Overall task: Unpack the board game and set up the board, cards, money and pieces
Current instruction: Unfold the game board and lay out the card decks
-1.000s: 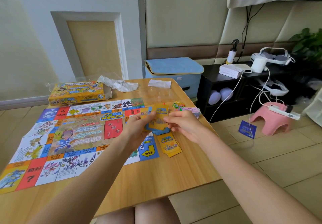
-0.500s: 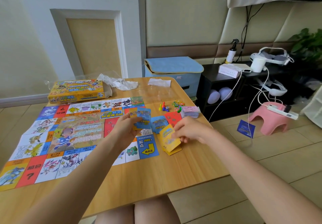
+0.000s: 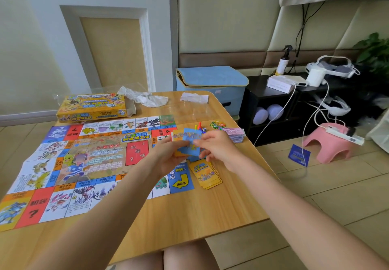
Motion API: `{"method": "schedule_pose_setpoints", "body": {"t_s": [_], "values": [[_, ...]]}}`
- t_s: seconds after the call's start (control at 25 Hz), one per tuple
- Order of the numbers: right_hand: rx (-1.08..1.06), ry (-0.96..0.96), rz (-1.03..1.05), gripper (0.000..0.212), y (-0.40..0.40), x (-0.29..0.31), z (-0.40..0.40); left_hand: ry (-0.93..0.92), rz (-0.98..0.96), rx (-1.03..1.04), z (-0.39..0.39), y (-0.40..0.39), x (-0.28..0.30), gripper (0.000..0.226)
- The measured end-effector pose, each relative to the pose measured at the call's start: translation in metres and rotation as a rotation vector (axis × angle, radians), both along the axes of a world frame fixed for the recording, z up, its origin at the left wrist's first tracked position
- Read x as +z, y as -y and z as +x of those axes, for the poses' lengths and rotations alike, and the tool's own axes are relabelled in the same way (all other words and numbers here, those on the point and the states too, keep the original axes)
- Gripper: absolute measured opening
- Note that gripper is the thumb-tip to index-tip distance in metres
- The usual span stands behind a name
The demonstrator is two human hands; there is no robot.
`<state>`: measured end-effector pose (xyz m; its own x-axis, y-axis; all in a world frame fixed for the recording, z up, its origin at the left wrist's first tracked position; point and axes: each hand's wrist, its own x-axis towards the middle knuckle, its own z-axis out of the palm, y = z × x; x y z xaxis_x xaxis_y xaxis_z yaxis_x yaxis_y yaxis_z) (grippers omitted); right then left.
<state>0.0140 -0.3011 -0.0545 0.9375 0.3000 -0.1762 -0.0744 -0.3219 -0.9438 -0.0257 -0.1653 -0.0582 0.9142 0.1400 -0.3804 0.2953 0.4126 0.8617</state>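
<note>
Cards [image 3: 190, 143] are the business of the moment: a small mixed fan of blue and yellow ones is held up over the board's [image 3: 88, 160] right edge, between both hands. The fan is gripped from below by the left hand [image 3: 168, 156], fingers curled round its lower edge, and the top blue card is pinched at its right side by the right hand [image 3: 219, 147], thumb and forefinger closed on it. Sorting by colour looks to be the step in hand. A yellow pile [image 3: 207, 174] is already laid on the table [image 3: 210, 210] just beside the board's arrow corner, and a bit of blue shows beneath the hands, perhaps the start of a second pile, though that cannot be made out for sure. The board is spread flat, the money [image 3: 235, 134] is stacked near the table's right edge, and the pieces [image 3: 199, 125] are gathered just behind the fan, with the box [image 3: 92, 106] left at the back. Next, it is judged, the pinched card must be slid clear of the fan and set down on the pile of its own colour, squarely, without the yellow stack being nudged. The rest of the fan needs a firm hold meanwhile, or cards may slip onto the board.
</note>
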Motion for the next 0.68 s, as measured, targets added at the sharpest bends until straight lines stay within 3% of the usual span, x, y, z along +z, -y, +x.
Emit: {"method": "schedule_pose_setpoints", "body": {"t_s": [0.16, 0.36, 0.48, 0.56, 0.68], "values": [[-0.146, 0.051, -0.059, 0.021, -0.004, -0.001, 0.026, 0.027, -0.083, 0.114, 0.006, -0.018, 0.002, 0.011], [0.074, 0.202, -0.594, 0.021, -0.016, -0.017, 0.039, -0.011, 0.042, 0.104, 0.008, -0.037, -0.005, 0.012], [0.024, 0.321, -0.716, 0.021, -0.024, -0.023, 0.034, -0.023, 0.072, 0.083, 0.009, -0.033, -0.006, 0.005], [-0.017, 0.371, -0.629, 0.022, -0.02, -0.018, 0.03, -0.035, 0.075, 0.103, 0.01, -0.03, -0.008, 0.006], [0.044, 0.176, -0.183, 0.024, -0.016, -0.005, 0.021, -0.011, 0.1, 0.037, 0.006, -0.021, -0.007, 0.009]]}}
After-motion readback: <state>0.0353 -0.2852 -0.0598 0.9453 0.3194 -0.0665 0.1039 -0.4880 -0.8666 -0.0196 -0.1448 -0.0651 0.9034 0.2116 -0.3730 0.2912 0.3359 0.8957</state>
